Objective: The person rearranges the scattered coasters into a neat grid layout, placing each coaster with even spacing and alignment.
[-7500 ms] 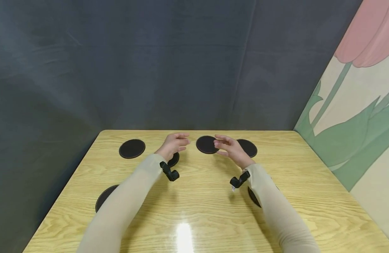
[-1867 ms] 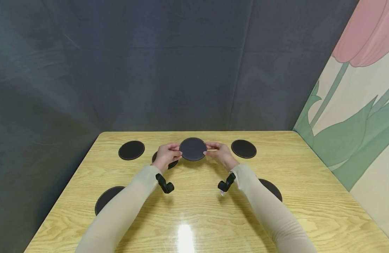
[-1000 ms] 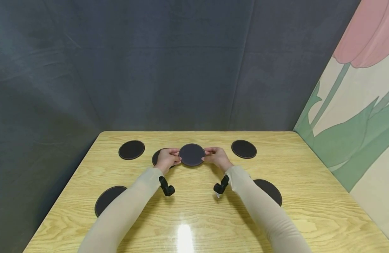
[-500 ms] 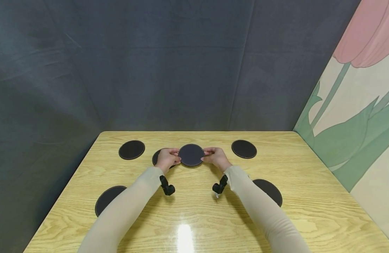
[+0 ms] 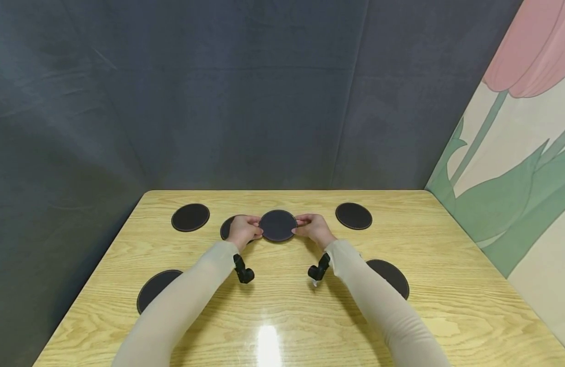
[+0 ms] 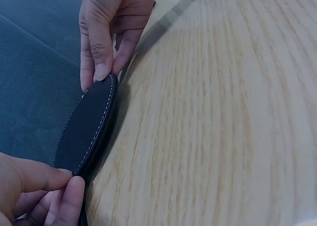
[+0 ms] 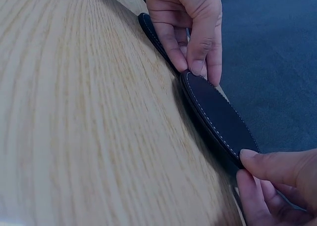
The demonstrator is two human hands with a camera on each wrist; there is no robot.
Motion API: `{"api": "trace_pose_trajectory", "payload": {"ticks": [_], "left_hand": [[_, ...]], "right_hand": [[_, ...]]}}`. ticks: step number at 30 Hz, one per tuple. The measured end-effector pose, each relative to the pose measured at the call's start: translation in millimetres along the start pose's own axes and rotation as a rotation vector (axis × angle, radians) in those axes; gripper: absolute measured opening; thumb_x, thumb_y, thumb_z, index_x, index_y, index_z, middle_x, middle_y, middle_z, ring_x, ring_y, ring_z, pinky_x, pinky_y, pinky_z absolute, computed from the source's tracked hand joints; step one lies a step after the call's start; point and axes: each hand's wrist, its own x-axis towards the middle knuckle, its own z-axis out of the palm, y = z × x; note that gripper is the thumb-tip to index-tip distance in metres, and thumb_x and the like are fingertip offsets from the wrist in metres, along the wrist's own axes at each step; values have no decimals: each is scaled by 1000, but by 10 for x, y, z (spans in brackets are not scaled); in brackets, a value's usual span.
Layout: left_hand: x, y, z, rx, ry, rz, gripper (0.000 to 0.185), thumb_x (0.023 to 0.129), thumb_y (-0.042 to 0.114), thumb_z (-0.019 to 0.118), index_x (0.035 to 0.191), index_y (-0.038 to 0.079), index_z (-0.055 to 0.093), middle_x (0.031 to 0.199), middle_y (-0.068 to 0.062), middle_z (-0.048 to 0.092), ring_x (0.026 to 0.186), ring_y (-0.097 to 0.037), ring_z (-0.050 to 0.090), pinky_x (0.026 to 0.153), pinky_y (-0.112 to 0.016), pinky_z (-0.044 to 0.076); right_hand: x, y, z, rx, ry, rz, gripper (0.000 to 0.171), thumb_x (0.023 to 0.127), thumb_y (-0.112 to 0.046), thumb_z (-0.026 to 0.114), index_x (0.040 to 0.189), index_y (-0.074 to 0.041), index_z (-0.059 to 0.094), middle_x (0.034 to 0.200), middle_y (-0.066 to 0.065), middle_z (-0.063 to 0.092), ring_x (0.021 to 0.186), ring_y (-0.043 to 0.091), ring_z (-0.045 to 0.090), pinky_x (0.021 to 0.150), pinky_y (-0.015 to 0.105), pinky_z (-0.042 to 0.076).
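Observation:
A round black coaster (image 5: 278,226) with pale edge stitching is held between both hands near the far side of the table. My left hand (image 5: 242,230) pinches its left edge, thumb on top and fingers beneath. On the opposite edge, my right hand (image 5: 313,228) pinches in the same way. The left wrist view shows the coaster (image 6: 86,124) tilted, close over the wood, with a shadow alongside. From the right wrist, its stitched rim (image 7: 218,117) faces the camera. Another black coaster (image 5: 228,228) lies partly hidden behind my left hand.
More black coasters lie on the wooden table (image 5: 273,285): one at the far left (image 5: 190,217), one at the far right (image 5: 353,216), one by the left forearm (image 5: 156,288) and one by the right forearm (image 5: 392,278). A dark curtain (image 5: 264,102) hangs behind.
Earlier, both hands hovered apart with nothing held. They then took the coaster by its two edges, and it has moved left and nearer. In the last half second it barely moves.

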Motion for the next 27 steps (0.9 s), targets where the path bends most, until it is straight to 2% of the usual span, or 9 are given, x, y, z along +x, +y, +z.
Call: {"api": "trace_pose_trajectory", "payload": {"ticks": [3, 9, 12, 18, 27], "left_hand": [[2, 6, -3, 4, 0, -10, 45, 83, -14, 63, 127, -4, 61, 98, -14, 56, 96, -29, 67, 78, -32, 60], [21, -2, -7, 0, 8, -46, 45, 83, -14, 65, 126, -3, 62, 102, -16, 60, 81, -18, 66, 76, -32, 60], [23, -11, -4, -5, 5, -51, 44, 83, -14, 65, 126, -4, 61, 104, -17, 61, 80, -17, 66, 76, -31, 60], [42, -29, -4, 2, -7, -53, 44, 84, -13, 65, 126, -5, 61, 106, -18, 61, 87, -22, 68, 75, -30, 60], [73, -17, -23, -15, -47, -68, 45, 85, -13, 62, 129, -7, 57, 123, -25, 59, 107, -34, 64, 80, -32, 60]], "right_hand": [[-1, -3, 10, 7, -1, 4, 44, 80, 4, 75, 122, 1, 63, 102, 8, 63, 86, 14, 56, 68, 14, 50], [1, 10, 21, -4, -6, 3, 43, 80, 3, 75, 121, 1, 64, 103, 10, 64, 85, 14, 57, 69, 15, 50], [7, 29, 17, -1, -7, 2, 43, 80, 3, 75, 121, 1, 64, 101, 9, 63, 84, 13, 57, 68, 16, 51], [13, 51, 8, 22, -17, -2, 42, 80, 5, 74, 120, 3, 63, 100, 9, 62, 82, 12, 56, 68, 15, 52], [-6, 0, 11, 21, -22, 3, 43, 80, 6, 73, 122, 4, 63, 106, 14, 62, 83, 13, 56, 66, 14, 51]]}}
